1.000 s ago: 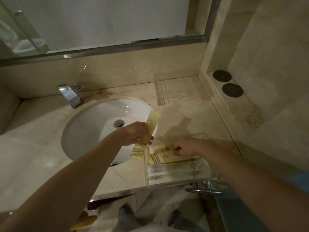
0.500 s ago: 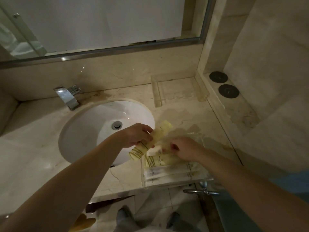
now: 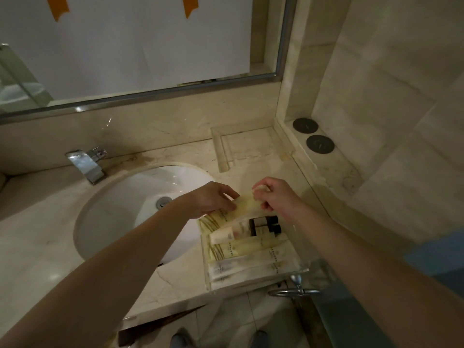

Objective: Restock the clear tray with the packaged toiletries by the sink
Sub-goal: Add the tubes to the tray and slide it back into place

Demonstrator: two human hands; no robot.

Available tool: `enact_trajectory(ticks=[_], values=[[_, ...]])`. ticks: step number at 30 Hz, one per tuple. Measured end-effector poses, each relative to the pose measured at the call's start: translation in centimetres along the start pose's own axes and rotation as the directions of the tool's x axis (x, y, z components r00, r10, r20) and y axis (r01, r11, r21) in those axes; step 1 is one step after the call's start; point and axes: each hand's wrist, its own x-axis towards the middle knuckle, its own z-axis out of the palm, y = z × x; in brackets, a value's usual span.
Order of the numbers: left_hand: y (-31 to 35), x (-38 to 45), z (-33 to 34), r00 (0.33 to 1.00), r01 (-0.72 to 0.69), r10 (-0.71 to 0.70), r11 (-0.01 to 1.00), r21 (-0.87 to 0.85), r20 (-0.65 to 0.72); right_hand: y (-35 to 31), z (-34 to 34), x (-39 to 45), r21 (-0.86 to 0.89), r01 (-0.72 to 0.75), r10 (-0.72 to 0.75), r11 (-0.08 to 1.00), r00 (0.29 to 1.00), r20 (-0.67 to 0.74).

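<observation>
A clear tray [image 3: 207,272] sits on the marble counter right of the sink, near the front edge. Several packaged toiletries lie in it: pale yellow sachets [image 3: 251,248], white sachets [image 3: 241,268], a small cream tube [image 3: 222,236] and two dark-capped bottles [image 3: 266,224]. My left hand [image 3: 211,199] and my right hand [image 3: 273,197] both grip one long pale yellow packet [image 3: 241,207], held slanted just above the tray's far end. The left hand holds its middle, the right pinches its upper end.
A white sink [image 3: 130,212] with a chrome faucet [image 3: 86,164] lies to the left. A second clear tray [image 3: 223,154] stands at the back of the counter. Two dark round discs [image 3: 312,134] rest on the right ledge. A metal towel ring [image 3: 296,290] hangs below the counter edge.
My left hand swung the yellow packet from upright over the sink to slanted over the tray. My right hand left the tray's packets and took the packet's upper end.
</observation>
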Motion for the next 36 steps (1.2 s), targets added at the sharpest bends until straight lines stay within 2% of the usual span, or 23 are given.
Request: enact_trajectory(ticks=[5, 8, 12, 16, 21, 28, 31, 34, 36], values=[[-2.2, 0.2, -0.4, 0.987, 0.162, -0.155, 0.954, 0.253, -0.047, 3.4, -1.3, -0.3, -0.016, -0.159, 0.159, 0.987, 0.987, -0.004], [-3.8, 0.3, -0.1, 0.977, 0.207, -0.184, 0.936, 0.286, -0.106, 5.6, -0.9, -0.3, -0.102, -0.233, 0.234, 0.967, 0.972, -0.003], [-5.1, 1.0, 0.4, 0.976, 0.203, -0.159, 0.913, 0.354, -0.148, 7.4, 0.3, 0.1, -0.273, -0.221, 0.212, 0.936, 0.975, -0.063], [-6.0, 1.5, 0.5, 0.976, 0.203, -0.135, 0.853, 0.481, -0.172, 7.8, 1.2, 0.4, -0.489, -0.183, 0.156, 0.853, 0.983, -0.095], [-7.1, 1.6, 0.6, 0.979, 0.169, -0.067, 0.794, 0.583, -0.192, 7.7, 1.4, 0.6, -0.551, -0.191, 0.172, 0.812, 0.981, -0.086], [-7.5, 1.8, 1.2, 0.975, 0.15, -0.003, 0.747, 0.647, -0.222, 7.7, 1.2, 0.6, -0.565, -0.222, 0.183, 0.795, 0.975, -0.126], [-7.5, 1.4, 1.0, 0.968, 0.141, 0.028, 0.757, 0.638, -0.248, 7.8, 0.7, 0.3, -0.552, -0.219, 0.15, 0.804, 0.974, -0.168], [-7.4, 0.7, 0.1, 0.905, 0.143, 0.115, 0.824, 0.548, -0.409, 8.0, -0.6, 0.1, -0.538, -0.241, 0.105, 0.808, 0.957, -0.271], [-7.6, 0.0, -0.6, 0.863, 0.184, 0.085, 0.865, 0.466, -0.498, 8.4, -1.8, -0.2, -0.511, -0.274, 0.113, 0.815, 0.939, -0.324]])
